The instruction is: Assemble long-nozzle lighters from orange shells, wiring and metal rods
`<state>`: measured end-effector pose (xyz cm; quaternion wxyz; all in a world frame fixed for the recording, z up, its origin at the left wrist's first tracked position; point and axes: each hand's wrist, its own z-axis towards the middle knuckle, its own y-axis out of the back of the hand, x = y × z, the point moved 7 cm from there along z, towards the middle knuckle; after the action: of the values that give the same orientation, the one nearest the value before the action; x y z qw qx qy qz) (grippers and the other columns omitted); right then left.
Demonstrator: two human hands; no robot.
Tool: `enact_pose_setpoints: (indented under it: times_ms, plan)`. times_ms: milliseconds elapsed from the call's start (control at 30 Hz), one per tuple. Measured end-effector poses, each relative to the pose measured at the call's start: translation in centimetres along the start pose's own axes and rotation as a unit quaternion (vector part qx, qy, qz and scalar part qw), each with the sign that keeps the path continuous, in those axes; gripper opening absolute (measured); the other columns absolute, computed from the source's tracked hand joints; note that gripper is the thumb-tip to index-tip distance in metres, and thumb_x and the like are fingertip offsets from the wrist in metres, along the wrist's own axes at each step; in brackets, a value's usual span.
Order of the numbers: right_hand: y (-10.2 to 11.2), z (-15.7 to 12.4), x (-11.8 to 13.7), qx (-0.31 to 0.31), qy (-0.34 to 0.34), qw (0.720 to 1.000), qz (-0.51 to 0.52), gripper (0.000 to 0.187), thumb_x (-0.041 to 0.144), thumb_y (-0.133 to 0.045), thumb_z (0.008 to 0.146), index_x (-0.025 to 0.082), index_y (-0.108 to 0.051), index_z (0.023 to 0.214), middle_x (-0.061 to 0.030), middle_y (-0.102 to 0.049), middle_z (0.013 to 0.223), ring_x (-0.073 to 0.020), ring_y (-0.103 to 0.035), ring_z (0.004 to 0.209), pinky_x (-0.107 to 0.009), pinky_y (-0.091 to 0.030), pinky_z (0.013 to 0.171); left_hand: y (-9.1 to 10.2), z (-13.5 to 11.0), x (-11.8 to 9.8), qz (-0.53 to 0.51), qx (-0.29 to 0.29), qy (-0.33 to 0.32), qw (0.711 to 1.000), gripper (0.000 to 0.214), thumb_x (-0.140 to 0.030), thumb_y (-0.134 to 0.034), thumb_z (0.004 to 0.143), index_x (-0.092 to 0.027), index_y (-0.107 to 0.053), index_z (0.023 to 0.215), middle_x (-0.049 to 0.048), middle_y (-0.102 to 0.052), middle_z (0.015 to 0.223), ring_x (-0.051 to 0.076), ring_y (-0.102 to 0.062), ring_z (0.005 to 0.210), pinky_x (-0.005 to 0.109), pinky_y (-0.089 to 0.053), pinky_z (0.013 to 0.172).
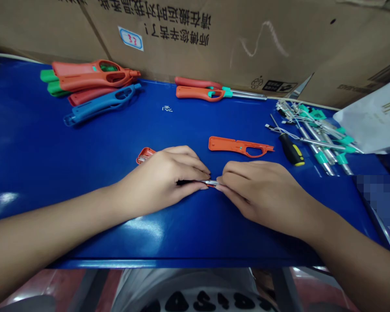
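My left hand (162,177) is closed over an orange utility lighter shell (146,154), whose hollow end with something metallic inside sticks out past the knuckles. Most of that shell is hidden under the palm. Between my two hands shows a short silver metal piece (211,183) with a bit of orange under it. My right hand (260,190) pinches the right end of this piece with thumb and fingertips, close to the left fingertips. Just behind the right hand an orange shell half (240,146) with a trigger opening lies on the blue table (94,225).
Orange, red, green and blue lighter shells (97,82) are piled at back left. Two lighters with metal tubes (201,92) lie by the cardboard box (234,43). Tiny white pins (167,108), a screwdriver (290,149), wired metal tubes (325,138) and a white bag (373,121) are around.
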<state>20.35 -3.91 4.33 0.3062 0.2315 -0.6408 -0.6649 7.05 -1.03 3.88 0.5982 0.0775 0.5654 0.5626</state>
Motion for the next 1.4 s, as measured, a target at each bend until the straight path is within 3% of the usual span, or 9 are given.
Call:
enact_pose_setpoints:
  times_ms: [367, 467, 567, 667, 767, 900, 1033, 1200, 1400]
  plan:
    - [0.7, -0.3, 1.2, -0.003, 0.051, 0.995, -0.081, 0.022, 0.009, -0.052, 0.092, 0.016, -0.07, 0.082, -0.0073, -0.067, 0.081, -0.0242, -0.058, 0.076, -0.037, -0.036, 0.061, -0.4, -0.2, -0.2, -0.003, -0.043, 0.004, 0.999, 0.012, -0.018, -0.069, 0.093, -0.016, -0.078, 0.101, 0.0058, -0.079, 0.1, 0.019, -0.068, 0.099, 0.033, -0.056, 0.091]
    - [0.7, 0.1, 0.2, -0.021, 0.013, 1.0, -0.01, 0.028, 0.026, -0.052, 0.101, 0.017, -0.072, 0.084, -0.0071, -0.07, 0.087, -0.0234, -0.06, 0.081, -0.038, -0.042, 0.069, -0.5, -0.2, -0.3, 0.003, -0.056, 0.007, 0.998, 0.012, -0.018, -0.07, 0.093, -0.014, -0.078, 0.1, 0.0063, -0.078, 0.099, 0.018, -0.068, 0.097, 0.032, -0.056, 0.091]
    - [0.1, 0.5, -1.6, -0.019, -0.076, 0.987, 0.141, 0.016, 0.027, -0.06, 0.098, 0.02, -0.073, 0.092, -0.0034, -0.072, 0.095, -0.02, -0.062, 0.09, -0.035, -0.046, 0.079, -0.5, -0.1, -0.4, 0.004, -0.062, 0.022, 0.998, 0.012, -0.018, -0.07, 0.092, -0.014, -0.077, 0.1, 0.0063, -0.078, 0.1, 0.018, -0.069, 0.096, 0.032, -0.056, 0.09]
    - [-0.8, 0.5, -2.9, 0.013, -0.166, 0.952, 0.259, 0.007, 0.025, -0.066, 0.092, 0.023, -0.071, 0.088, 0.0004, -0.071, 0.091, -0.0163, -0.062, 0.088, -0.031, -0.047, 0.078, -0.4, 0.1, -0.4, -0.021, -0.04, 0.044, 0.998, 0.019, -0.013, -0.069, 0.09, -0.016, -0.076, 0.106, 0.0053, -0.078, 0.105, 0.018, -0.07, 0.1, 0.031, -0.056, 0.091]
    - [-1.0, 0.4, -3.2, 0.051, -0.206, 0.935, 0.282, 0.008, 0.025, -0.066, 0.09, 0.023, -0.07, 0.082, 0.0011, -0.07, 0.088, -0.0154, -0.062, 0.084, -0.029, -0.046, 0.073, -0.2, 0.2, -0.3, -0.055, 0.008, 0.069, 0.996, 0.03, -0.007, -0.065, 0.088, -0.018, -0.074, 0.115, 0.0034, -0.077, 0.11, 0.015, -0.071, 0.099, 0.024, -0.057, 0.083]
    - [-0.7, 0.8, -3.3, 0.114, -0.219, 0.937, 0.249, 0.01, 0.025, -0.066, 0.088, 0.022, -0.068, 0.078, 0.0001, -0.068, 0.079, -0.0153, -0.06, 0.074, -0.029, -0.042, 0.063, 0.9, 0.2, 0.9, -0.06, 0.024, 0.113, 0.991, 0.03, -0.012, -0.068, 0.087, -0.019, -0.075, 0.115, 0.0025, -0.076, 0.112, 0.013, -0.072, 0.086, 0.02, -0.053, 0.065]
    - [-0.4, 1.5, -4.0, 0.186, -0.238, 0.934, 0.192, 0.013, 0.022, -0.069, 0.085, 0.021, -0.065, 0.073, 0.0004, -0.065, 0.068, -0.0141, -0.055, 0.059, -0.028, -0.035, 0.053, 1.6, 0.0, 2.1, -0.072, 0.018, 0.13, 0.989, 0.026, -0.017, -0.068, 0.088, -0.017, -0.076, 0.112, 0.0036, -0.076, 0.107, 0.015, -0.072, 0.091, 0.022, -0.055, 0.077]
    - [-0.1, 2.5, -4.6, 0.248, -0.245, 0.918, 0.189, 0.012, 0.011, -0.073, 0.079, 0.02, -0.069, 0.072, -0.0006, -0.071, 0.071, -0.0143, -0.061, 0.061, -0.027, -0.037, 0.054, 1.4, -0.3, 2.8, -0.087, 0.008, 0.147, 0.985, 0.025, -0.022, -0.068, 0.089, -0.018, -0.076, 0.112, 0.0038, -0.075, 0.106, 0.016, -0.071, 0.092, 0.025, -0.054, 0.08]
    - [0.0, 4.3, -5.9, 0.297, -0.242, 0.912, 0.148, 0.008, 0.025, -0.081, 0.075, 0.02, -0.074, 0.072, -0.0021, -0.071, 0.066, -0.0181, -0.062, 0.06, -0.03, -0.039, 0.053, 1.1, -0.2, 2.7, -0.086, 0.0, 0.157, 0.984, 0.026, -0.026, -0.067, 0.09, -0.018, -0.075, 0.113, 0.0047, -0.073, 0.108, 0.017, -0.069, 0.093, 0.028, -0.054, 0.081]
